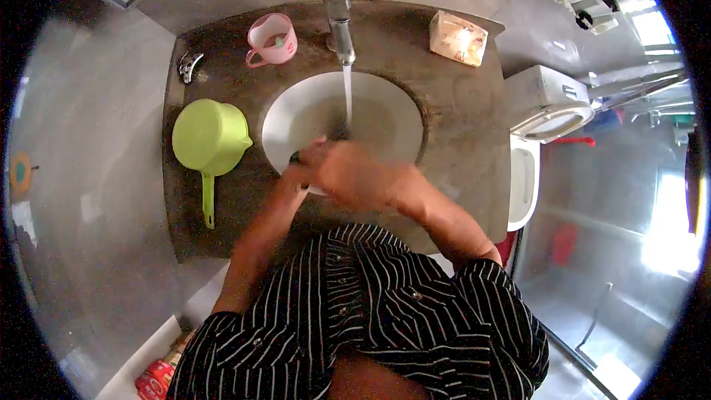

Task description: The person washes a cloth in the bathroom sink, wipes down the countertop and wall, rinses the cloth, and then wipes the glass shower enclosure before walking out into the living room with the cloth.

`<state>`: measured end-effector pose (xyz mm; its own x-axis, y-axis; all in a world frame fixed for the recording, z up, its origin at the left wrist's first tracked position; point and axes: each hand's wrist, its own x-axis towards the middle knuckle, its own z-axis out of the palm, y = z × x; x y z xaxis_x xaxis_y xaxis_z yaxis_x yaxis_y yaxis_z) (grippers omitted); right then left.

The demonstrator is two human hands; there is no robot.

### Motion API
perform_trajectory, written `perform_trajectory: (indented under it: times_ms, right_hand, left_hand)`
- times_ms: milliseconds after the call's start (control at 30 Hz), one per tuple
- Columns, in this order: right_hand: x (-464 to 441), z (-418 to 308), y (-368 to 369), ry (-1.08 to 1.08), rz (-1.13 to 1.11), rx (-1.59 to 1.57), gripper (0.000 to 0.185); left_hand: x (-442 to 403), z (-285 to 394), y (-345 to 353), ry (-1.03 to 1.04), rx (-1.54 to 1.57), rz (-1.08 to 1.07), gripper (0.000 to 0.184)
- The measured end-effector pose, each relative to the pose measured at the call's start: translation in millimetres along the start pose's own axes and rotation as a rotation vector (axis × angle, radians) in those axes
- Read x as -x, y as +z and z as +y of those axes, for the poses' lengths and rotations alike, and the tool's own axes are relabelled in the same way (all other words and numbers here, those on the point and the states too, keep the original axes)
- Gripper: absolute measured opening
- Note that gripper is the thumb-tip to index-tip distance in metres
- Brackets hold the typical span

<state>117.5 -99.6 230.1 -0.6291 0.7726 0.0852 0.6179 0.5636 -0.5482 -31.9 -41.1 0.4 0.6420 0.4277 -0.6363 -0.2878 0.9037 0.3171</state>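
Hands: From my remote head-camera feed, I see the left hand (pixel 302 169) and the right hand (pixel 359 172) close together over the near side of the sink. The right is heavily blurred and partly covers the left; I cannot tell whether either is clenched, loose or grasping something.
Dark item: A small dark piece (pixel 295 157) shows at the left hand, above the sink's near-left rim; I cannot tell whether it is held or worn.
Sink: A white oval basin (pixel 278 115) set into a brown-grey desk (pixel 463 122).
Faucet: A metal faucet (pixel 339 22) stands at the far side, its stream of water (pixel 348 92) falling into the basin just beyond the hands.
Mug: A pink mug (pixel 280 52) stands behind the sink, left of the faucet, its handle towards the lower left.
Clip: What looks like a hair clip (pixel 190 67) lies near the desk's left edge.
Dipper: A lime-green dipper (pixel 210 133) sits left of the sink, its handle pointing towards the wearer.
Pack: A pale, patterned pack (pixel 459 38) rests at the far right.
Shirt: I see a black shirt (pixel 415 304) with white stripes below the arms.
Toilet: A white toilet (pixel 544 92) stands beyond the desk's right edge.
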Motion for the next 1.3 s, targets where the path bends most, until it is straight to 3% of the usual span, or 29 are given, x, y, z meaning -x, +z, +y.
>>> perform_trajectory:
  times_ms: [33, 100, 167, 200, 267, 300, 333, 400, 433, 567, 633, 667, 767, 833, 933, 1033, 1067, 1100, 1133, 1233, 1300]
  right_hand:
    - [2.4, 8.4, -6.3, 0.038, 0.05, 0.014, 0.036]
    - [2.6, 35.1, -23.2, 0.101, 0.145, 0.049, 0.042]
    - [4.1, 77.3, -27.7, 0.284, 0.242, 0.015, 0.045]
    - [5.0, 87.0, -31.6, 0.346, 0.293, 0.044, 0.043]
    - [1.1, 99.5, -38.7, 0.473, 0.399, 0.096, 0.04]
    - [-6.8, 94.0, -55.9, 0.39, 0.58, 0.159, 0.042]
    - [-12.7, 89.6, -72.4, 0.31, 0.76, 0.218, 0.045]
    - [-26.5, 111.7, -82.2, 0.161, 0.769, 0.398, 0.048]
    - [-30.3, 118.4, -82.5, 0.09, 0.772, 0.489, 0.05]
    - [-34.2, 127.3, -41.2, 0.319, 0.565, 0.453, 0.057]
    - [-21.8, 106.0, -22.1, 0.324, 0.582, 0.357, 0.06]
    - [-17.4, 98.7, -22.7, 0.405, 0.508, 0.248, 0.064]
    - [-1.1, 102.0, 3.6, 0.402, 0.877, -0.508, 0.07]
    - [11.4, 120.7, 63.5, 0.541, 0.999, -0.893, 0.076]
    - [10.9, 90.1, 130.6, 0.922, 0.819, -1.662, 0.088]
    - [1.3, 64.2, 137.6, 0.192, 0.753, -2.352, 0.087]
    - [2.0, 59.1, 128.0, 0.143, 0.879, -2.282, 0.073]
    - [1.0, 63.9, 143.9, 0.105, 1.109, -1.703, 0.062]
    - [0.0, 68.9, 160.0, 0.211, 1.341, -1.113, 0.052]
    - [12.3, 21.2, 59.0, 0.454, 1.171, -1.494, 0.039]
    - [13.5, 36.5, 56.1, 0.55, 0.947, -1.682, 0.035]
  left_hand:
    - [5.4, -2.4, 5.2, -0.01, 0.07, 0.018, 0.045]
    - [28.0, -0.1, 25.7, -0.12, 0.487, 0.312, 0.04]
    - [-7.6, -9.5, -48.2, -0.145, 0.629, 0.001, 0.035]
    - [-5.9, -14.4, -59.8, -0.059, 0.501, -0.058, 0.034]
    - [15.4, -11.5, -37.3, 0.132, 0.301, -0.163, 0.034]
    - [52.5, 1.2, 17.0, 0.232, 0.226, -0.21, 0.036]
    - [49.8, 6.6, 16.5, 0.162, 0.294, -0.212, 0.041]
    - [42.8, 17.4, 14.1, 0.022, 0.436, -0.201, 0.053]
    - [47.3, 18.2, 18.4, 0.058, 0.35, -0.178, 0.055]
    - [72.4, 26.6, 39.4, 0.161, 0.399, -0.135, 0.056]
    - [71.6, 35.5, 27.6, 0.202, 0.372, -0.109, 0.056]
    - [74.7, 39.7, 26.7, 0.188, 0.383, -0.311, 0.057]
    - [89.2, 48.2, 50.1, 0.182, 0.375, -0.295, 0.059]
    - [87.2, 46.9, 61.2, 0.213, 0.396, -0.227, 0.059]
    - [89.6, 40.9, 89.7, 0.14, 0.415, -0.278, 0.057]
    - [83.8, 23.4, 102.5, 0.037, 0.439, -0.193, 0.057]
    - [85.6, 20.7, 104.2, -0.022, 0.385, -0.328, 0.055]
    - [89.0, 13.3, 106.9, -0.066, 0.381, -0.413, 0.055]
    - [88.8, 9.9, 105.4, -0.036, 0.321, -0.365, 0.054]
    - [80.1, 6.2, 94.3, -0.057, 0.269, -0.308, 0.063]
    - [82.6, 8.2, 91.8, -0.125, 0.246, -0.32, 0.062]
